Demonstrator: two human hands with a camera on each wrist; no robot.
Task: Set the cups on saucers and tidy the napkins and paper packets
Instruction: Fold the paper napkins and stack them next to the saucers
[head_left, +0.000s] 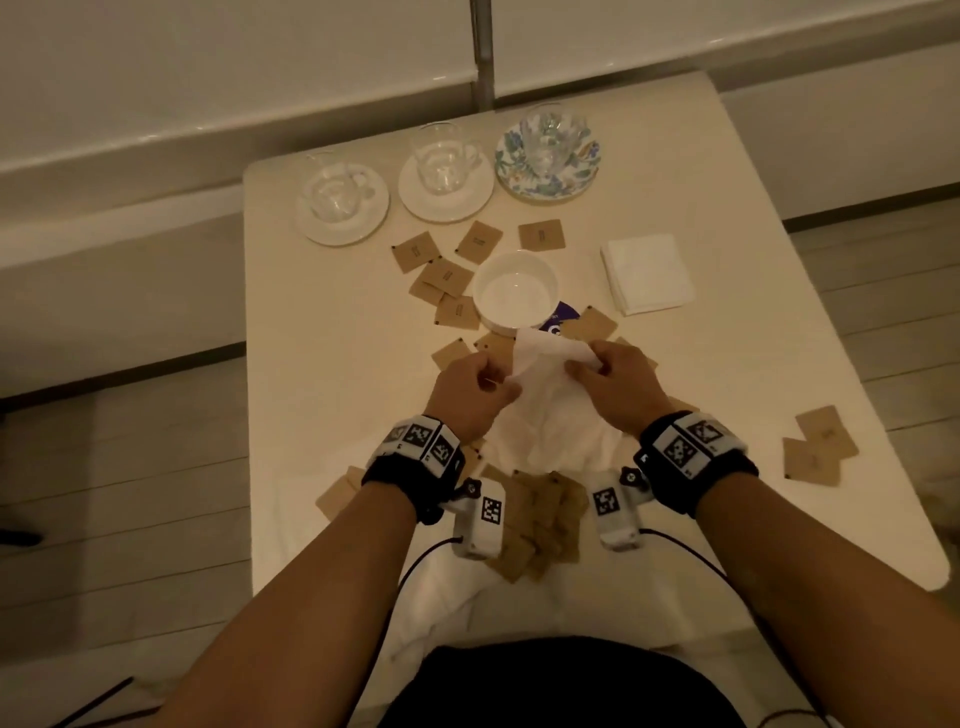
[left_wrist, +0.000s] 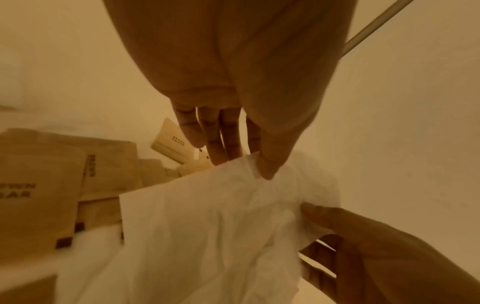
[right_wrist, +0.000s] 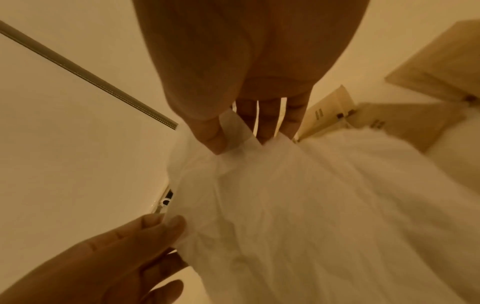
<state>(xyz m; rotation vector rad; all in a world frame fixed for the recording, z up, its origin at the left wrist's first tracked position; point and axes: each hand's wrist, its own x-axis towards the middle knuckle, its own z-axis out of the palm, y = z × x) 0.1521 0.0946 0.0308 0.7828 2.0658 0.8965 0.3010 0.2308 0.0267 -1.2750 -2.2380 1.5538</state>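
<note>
Both hands hold a crumpled white napkin (head_left: 540, 384) above the middle of the table. My left hand (head_left: 480, 384) pinches its left edge between thumb and fingers (left_wrist: 267, 164). My right hand (head_left: 602, 366) pinches the upper right corner (right_wrist: 221, 142). The napkin (left_wrist: 221, 226) hangs down toward me, spread between them. Three glass cups stand on saucers at the far edge: left (head_left: 335, 192), middle (head_left: 444, 161), and one on a floral saucer (head_left: 550, 137). Brown sugar packets (head_left: 447, 275) lie scattered around a white bowl (head_left: 514, 291).
A folded stack of white napkins (head_left: 647, 273) lies at the right of the bowl. More packets lie heaped near me (head_left: 540, 519) and at the right edge (head_left: 818, 444). A purple packet (head_left: 563, 317) peeks out beside the bowl. The white table (head_left: 311, 364) ends near a wall.
</note>
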